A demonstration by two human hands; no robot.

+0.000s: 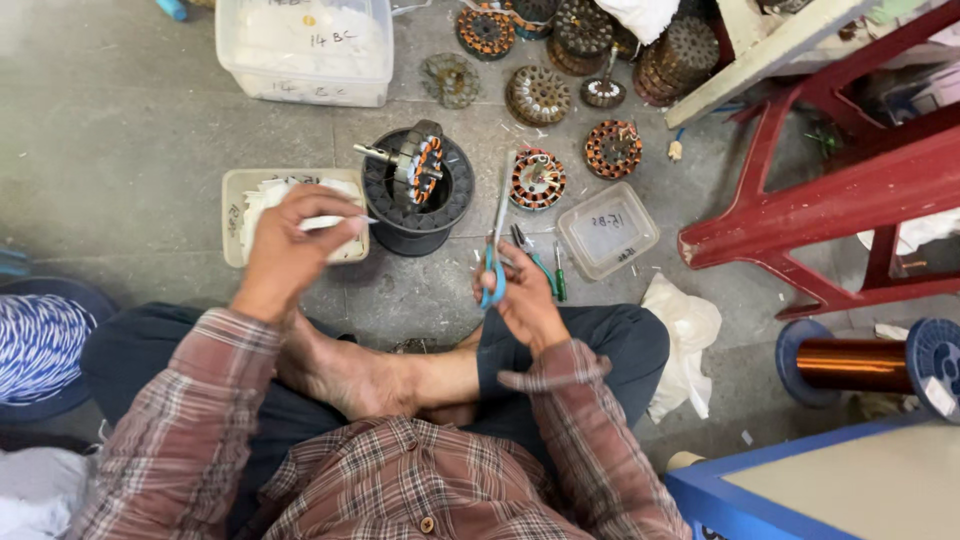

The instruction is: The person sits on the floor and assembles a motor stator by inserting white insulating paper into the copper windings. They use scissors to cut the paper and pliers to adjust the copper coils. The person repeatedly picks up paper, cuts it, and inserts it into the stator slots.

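I sit cross-legged on a concrete floor. My left hand (pixel 290 245) pinches a thin white strip of paper (pixel 335 222) over a shallow beige tray (pixel 236 190) filled with white strips. My right hand (pixel 520 290) grips blue-handled scissors (pixel 497 235), blades pointing away from me. Between the hands stands a black round spool (pixel 400 225) with a copper-wound stator (pixel 425 165) on a shaft lying across its top. Another wound stator (pixel 538 180) lies just beyond the scissor tips.
Several bare and wound stators (pixel 540 95) lie at the back. A clear lidded box (pixel 305 50), a small clear container (pixel 607 230), pliers and a green screwdriver (pixel 559 280), a red stool frame (pixel 800 210), a copper wire spool (pixel 860 365) and a blue-white cord reel (pixel 40 345) surround me.
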